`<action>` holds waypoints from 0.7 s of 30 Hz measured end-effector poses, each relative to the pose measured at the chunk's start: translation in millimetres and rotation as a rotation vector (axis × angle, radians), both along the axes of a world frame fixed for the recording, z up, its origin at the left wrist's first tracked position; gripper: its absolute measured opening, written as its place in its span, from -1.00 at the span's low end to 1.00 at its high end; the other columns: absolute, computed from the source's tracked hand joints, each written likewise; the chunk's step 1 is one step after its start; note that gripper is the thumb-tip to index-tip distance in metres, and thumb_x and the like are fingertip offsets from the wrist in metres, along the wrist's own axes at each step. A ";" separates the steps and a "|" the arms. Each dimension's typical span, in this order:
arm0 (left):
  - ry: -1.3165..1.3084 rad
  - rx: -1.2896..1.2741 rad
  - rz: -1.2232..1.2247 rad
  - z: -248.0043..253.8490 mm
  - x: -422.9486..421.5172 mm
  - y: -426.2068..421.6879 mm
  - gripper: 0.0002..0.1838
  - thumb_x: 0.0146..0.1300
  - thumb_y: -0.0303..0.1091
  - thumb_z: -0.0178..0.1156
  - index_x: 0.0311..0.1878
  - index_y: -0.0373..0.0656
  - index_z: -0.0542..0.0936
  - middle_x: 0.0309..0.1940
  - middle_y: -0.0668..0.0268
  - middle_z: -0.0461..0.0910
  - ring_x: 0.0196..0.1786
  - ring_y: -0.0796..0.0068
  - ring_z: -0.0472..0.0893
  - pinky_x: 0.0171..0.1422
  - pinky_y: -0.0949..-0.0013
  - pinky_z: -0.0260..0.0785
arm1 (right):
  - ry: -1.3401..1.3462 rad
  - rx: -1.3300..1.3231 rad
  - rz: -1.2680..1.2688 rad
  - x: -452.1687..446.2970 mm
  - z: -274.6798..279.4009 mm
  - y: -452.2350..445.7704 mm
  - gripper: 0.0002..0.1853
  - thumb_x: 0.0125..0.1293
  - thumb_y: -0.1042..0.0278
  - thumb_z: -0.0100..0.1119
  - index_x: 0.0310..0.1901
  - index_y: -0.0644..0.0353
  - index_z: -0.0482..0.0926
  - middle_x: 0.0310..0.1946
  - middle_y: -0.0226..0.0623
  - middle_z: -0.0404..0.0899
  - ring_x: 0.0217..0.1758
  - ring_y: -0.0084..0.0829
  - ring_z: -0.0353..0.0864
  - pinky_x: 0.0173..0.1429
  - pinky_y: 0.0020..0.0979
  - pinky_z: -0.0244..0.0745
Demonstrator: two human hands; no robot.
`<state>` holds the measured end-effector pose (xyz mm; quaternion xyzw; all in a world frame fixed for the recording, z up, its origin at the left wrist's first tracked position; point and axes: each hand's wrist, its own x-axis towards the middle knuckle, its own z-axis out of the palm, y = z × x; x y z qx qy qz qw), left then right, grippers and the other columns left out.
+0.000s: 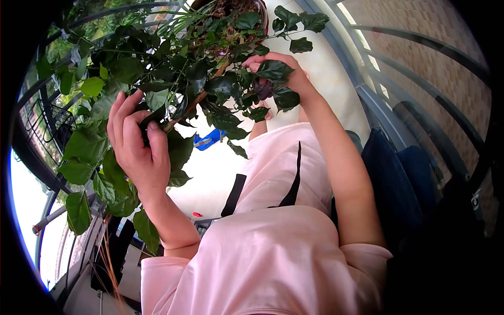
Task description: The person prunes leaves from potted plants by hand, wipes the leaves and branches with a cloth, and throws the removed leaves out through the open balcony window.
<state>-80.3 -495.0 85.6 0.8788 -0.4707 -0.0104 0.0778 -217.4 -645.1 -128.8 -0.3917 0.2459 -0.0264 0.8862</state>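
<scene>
A leafy green plant fills the upper left and middle, its woody stem slanting down from a round pot. On the left, my left hand is raised among the leaves, with a dark leaf pinched between its thumb and curled fingers. Higher up and to the right, my right hand reaches into the foliage with bent fingers, partly covered by leaves. Just below its fingers is a dark purple thing, mostly hidden. What the right hand grips cannot be made out.
Curved dark railings run along the right side, with more railings and a wire basket at the left. A blue object lies on the pale floor beneath the plant. Dark blue cloth hangs at the right.
</scene>
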 end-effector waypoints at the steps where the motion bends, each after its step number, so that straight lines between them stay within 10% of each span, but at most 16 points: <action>1: 0.001 0.000 -0.001 0.1 0.0 0.0 -0.89 0.01 -0.58 0.01 -0.35 -0.26 0.45 -0.02 0.21 0.54 0.23 0.06 0.37 0.26 0.16 0.16 | 0.004 0.079 -0.019 0.7 -7.2 7.7 -0.85 0.07 0.57 0.17 -0.28 0.21 0.61 -0.28 -0.38 0.60 -0.32 -0.63 0.53 -0.20 -0.54 0.44; 2: 0.004 -0.003 0.000 0.2 0.0 -0.3 -0.89 0.01 -0.58 0.01 -0.35 -0.26 0.45 -0.02 0.21 0.54 0.23 0.06 0.37 0.26 0.16 0.16 | -0.086 0.136 -0.032 0.2 -13.9 14.3 -0.75 0.22 0.28 0.23 -0.16 0.25 0.57 -0.26 -0.44 0.57 -0.36 -0.67 0.47 -0.25 -0.59 0.42; 5: 0.006 0.005 -0.007 0.3 -0.5 -0.5 -0.90 0.04 -0.58 -0.01 -0.33 -0.28 0.44 -0.01 0.20 0.53 0.24 0.07 0.36 0.27 0.17 0.15 | -0.017 -0.494 0.077 2.7 -20.0 25.0 -0.75 0.22 0.26 0.23 -0.17 0.24 0.55 -0.31 -0.46 0.54 -0.30 -0.64 0.47 -0.18 -0.59 0.42; 9: 0.009 0.028 -0.019 1.7 0.4 1.8 -0.90 0.10 -0.58 -0.04 -0.29 -0.30 0.42 0.00 0.16 0.51 0.26 0.08 0.34 0.28 0.19 0.12 | 0.005 -0.033 -0.207 -19.0 -28.2 28.8 -0.73 0.23 0.29 0.20 -0.10 0.25 0.50 -0.36 -0.50 0.51 -0.22 -0.67 0.47 -0.12 -0.60 0.40; 10: 0.012 0.023 -0.019 1.3 0.8 2.6 -0.90 0.10 -0.58 -0.04 -0.29 -0.30 0.42 -0.01 0.16 0.51 0.26 0.08 0.34 0.28 0.19 0.12 | -0.096 -0.260 -0.122 -28.5 -42.8 13.6 -0.75 0.24 0.38 0.14 -0.06 0.24 0.48 -0.31 -0.47 0.50 -0.24 -0.61 0.48 -0.12 -0.59 0.41; 12: 0.012 -0.004 -0.013 0.4 1.3 3.3 -0.89 0.02 -0.59 -0.01 -0.34 -0.28 0.44 -0.02 0.19 0.53 0.23 0.05 0.36 0.26 0.16 0.16 | 0.568 0.164 -0.061 -27.9 10.7 -22.2 -0.77 0.29 0.42 0.00 -0.03 0.22 0.47 -0.16 -0.33 0.52 -0.16 -0.53 0.53 -0.03 -0.52 0.44; 13: 0.011 -0.017 -0.010 -0.3 1.6 3.8 -0.89 -0.02 -0.59 0.01 -0.36 -0.26 0.45 -0.02 0.20 0.54 0.22 0.03 0.37 0.25 0.15 0.17 | 0.416 0.111 -0.287 -44.4 -8.1 -23.0 -0.79 0.30 0.29 0.11 -0.15 0.25 0.50 -0.35 -0.40 0.55 -0.39 -0.61 0.51 -0.29 -0.57 0.45; 20: -0.001 -0.020 -0.023 0.0 -1.9 6.5 -0.90 -0.02 -0.57 0.03 -0.37 -0.25 0.45 -0.02 0.18 0.54 0.20 0.00 0.39 0.24 0.14 0.18 | 0.118 0.328 -0.815 -134.3 24.7 -101.2 -0.56 0.37 0.27 -0.06 0.18 0.37 0.30 0.18 -0.09 0.36 0.26 -0.26 0.34 0.37 -0.18 0.18; 21: -0.001 -0.019 -0.026 0.3 -2.0 6.0 -0.90 -0.02 -0.57 0.03 -0.37 -0.25 0.45 -0.01 0.17 0.54 0.19 0.00 0.39 0.24 0.14 0.18 | -0.294 0.478 -0.617 -145.5 34.4 -112.2 -0.55 0.40 0.25 -0.14 0.22 0.35 0.26 0.23 -0.07 0.31 0.32 -0.22 0.26 0.40 -0.13 0.13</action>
